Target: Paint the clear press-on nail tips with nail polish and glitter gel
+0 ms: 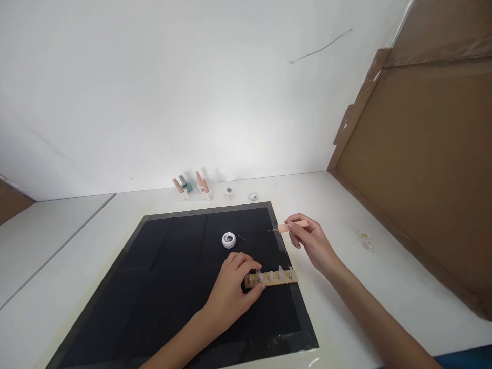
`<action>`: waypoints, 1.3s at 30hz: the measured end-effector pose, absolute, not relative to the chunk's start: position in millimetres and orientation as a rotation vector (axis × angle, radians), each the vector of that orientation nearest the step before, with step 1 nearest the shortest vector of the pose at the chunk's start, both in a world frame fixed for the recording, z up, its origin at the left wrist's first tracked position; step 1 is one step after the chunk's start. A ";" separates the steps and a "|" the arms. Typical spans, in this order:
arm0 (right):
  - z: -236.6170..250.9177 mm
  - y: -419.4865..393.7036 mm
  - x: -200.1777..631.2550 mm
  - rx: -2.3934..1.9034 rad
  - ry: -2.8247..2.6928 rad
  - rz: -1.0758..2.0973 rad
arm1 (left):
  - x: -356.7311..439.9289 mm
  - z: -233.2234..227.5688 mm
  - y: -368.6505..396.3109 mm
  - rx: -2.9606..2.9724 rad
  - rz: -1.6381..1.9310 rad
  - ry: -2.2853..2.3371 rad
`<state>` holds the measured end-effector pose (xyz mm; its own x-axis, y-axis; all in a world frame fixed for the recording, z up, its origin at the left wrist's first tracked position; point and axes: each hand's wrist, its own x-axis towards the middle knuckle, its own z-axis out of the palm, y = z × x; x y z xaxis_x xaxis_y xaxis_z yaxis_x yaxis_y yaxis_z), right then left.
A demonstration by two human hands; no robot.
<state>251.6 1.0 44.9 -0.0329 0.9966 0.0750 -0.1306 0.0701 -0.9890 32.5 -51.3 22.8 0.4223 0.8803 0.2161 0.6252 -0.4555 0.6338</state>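
Note:
My left hand [234, 284] grips the left end of a yellowish strip [274, 283], thumb at the near edge and fingers at the far edge. Several clear false nails [270, 276] stand along it in a row. The strip lies on the right part of a black mat [172, 277]. In my right hand [309, 238] is a nail polish brush [294, 226], pinched by its peach cap handle. Its thin tip points left over the mat's right edge, apart from the nails. Beyond my left hand sits a small round white pot [228, 239] with silvery contents.
Several nail polish bottles [205, 192] with peach or grey caps stand near the white wall. Right of them are a small clear bottle [229, 193] and a shallow round dish [252, 196]. Two small pale round pieces [367, 245] lie at right, near a brown cardboard panel [423, 169].

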 end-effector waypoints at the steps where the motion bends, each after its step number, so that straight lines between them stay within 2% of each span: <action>1: 45.4 0.8 251.6 -1.044 -1.174 1.241 | 32.7 22.8 -51.3 2.225 0.741 1.267; 33: 48.9 1.1 251.8 -1.052 -1.182 1.256 | 15.8 20.0 -62.4 2.197 0.707 1.356; 39: 47.2 1.1 253.4 -1.049 -1.177 1.256 | 5.0 18.0 -72.3 2.139 0.534 1.483</action>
